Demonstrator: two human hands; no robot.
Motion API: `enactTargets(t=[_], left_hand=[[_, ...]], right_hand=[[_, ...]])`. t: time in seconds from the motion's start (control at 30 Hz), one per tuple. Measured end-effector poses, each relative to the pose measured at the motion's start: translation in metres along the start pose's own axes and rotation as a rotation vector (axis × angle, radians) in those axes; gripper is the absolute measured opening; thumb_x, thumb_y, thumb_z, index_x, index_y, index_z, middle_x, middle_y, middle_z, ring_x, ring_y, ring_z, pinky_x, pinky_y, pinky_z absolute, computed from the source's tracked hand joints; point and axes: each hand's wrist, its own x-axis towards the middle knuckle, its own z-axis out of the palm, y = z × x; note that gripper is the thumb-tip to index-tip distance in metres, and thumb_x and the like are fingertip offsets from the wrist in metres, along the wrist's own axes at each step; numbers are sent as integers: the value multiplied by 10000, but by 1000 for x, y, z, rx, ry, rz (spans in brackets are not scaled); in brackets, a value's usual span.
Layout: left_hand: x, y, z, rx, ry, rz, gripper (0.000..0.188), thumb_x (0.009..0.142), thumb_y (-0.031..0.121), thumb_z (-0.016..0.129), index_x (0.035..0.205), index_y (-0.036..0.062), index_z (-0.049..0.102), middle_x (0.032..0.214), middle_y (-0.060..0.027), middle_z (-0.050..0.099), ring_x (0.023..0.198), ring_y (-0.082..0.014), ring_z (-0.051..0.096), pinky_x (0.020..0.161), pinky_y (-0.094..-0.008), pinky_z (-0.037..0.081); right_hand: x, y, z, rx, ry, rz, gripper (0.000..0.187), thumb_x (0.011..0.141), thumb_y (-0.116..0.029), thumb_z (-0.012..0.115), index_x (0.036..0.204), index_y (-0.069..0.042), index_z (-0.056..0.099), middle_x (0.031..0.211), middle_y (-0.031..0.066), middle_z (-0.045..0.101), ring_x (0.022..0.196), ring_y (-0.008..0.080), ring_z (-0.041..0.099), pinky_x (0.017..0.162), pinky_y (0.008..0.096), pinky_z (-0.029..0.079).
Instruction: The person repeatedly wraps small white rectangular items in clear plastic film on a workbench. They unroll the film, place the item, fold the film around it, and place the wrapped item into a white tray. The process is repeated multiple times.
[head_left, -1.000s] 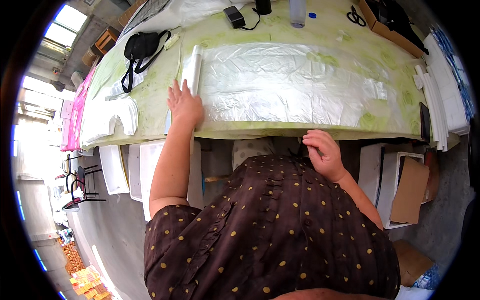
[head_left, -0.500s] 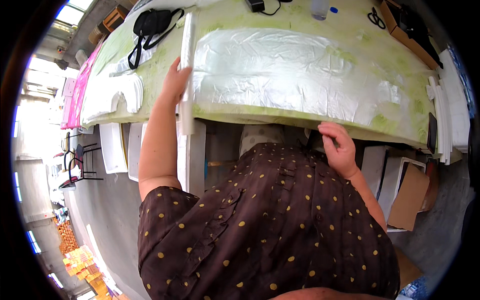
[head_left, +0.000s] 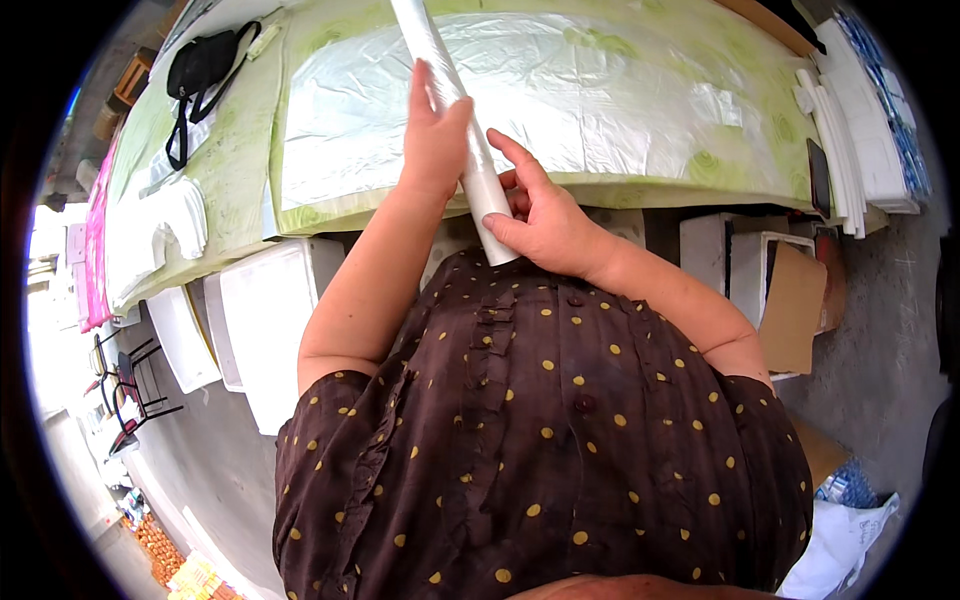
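Note:
A long white roll of thin plastic film point(head_left: 483, 186) lies slanted in front of me, its near end over the table's front edge. My left hand point(head_left: 436, 145) holds it partway up from the left side, thumb across the top; some fingers are hidden. Near the lower end, my right hand point(head_left: 548, 222) wraps round it from the right, thumb on top and fingers partly behind. Beneath and beyond the roll, a wrinkled, shiny plastic sheet point(head_left: 590, 115) lies spread on the green patterned tablecloth point(head_left: 310, 215).
A black bag point(head_left: 205, 65) with straps and folded white plastic point(head_left: 165, 225) lie at the left. At the right are white rolls point(head_left: 838, 160) and a dark flat phone-like object point(head_left: 818, 177) by the edge. White boxes point(head_left: 275, 310) and a cardboard flap point(head_left: 792, 305) stand below.
My left hand has brought the roll rightward to my middle, tilting it. My right hand has come up from the table edge and taken hold of its lower part. The view has shifted.

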Motion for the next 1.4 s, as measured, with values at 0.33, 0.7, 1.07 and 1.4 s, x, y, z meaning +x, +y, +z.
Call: enactTargets(t=[0.33,0.7,1.07,1.4], left_hand=[[28,-16,19,545,-464,296,501,1048,483,445,1427,185,582,1476,-90,558,1441,-379,388,1194,-619,138],[160,16,-5,549,-353,-285,720,918,228,706,1567,195,396,1577,-103,391,1278,-229,538,1002,-338,475],[210,-11,12,736,-486,-472,227,869,285,683,895,63,642,689,7,502,534,-125,377,505,-303,306],[191,-22,16,834,-348,-256,328,855,294,665,1072,51,700,836,-17,605,677,-141,509,603,-322,437]], right_hand=[[-37,33,-57,-165,105,82,769,813,-117,599,1554,-83,396,1394,179,539,1197,241,578,1025,337,457],[-85,21,-90,-49,138,263,762,815,-48,570,1553,-177,427,1360,96,558,1051,170,601,940,306,494],[-88,13,-93,-346,169,165,864,790,-91,622,1595,-197,329,1280,161,575,1092,255,601,983,358,478],[-160,-12,-112,-377,89,437,866,764,-95,659,1568,-105,336,1253,187,635,1118,283,631,982,365,495]])
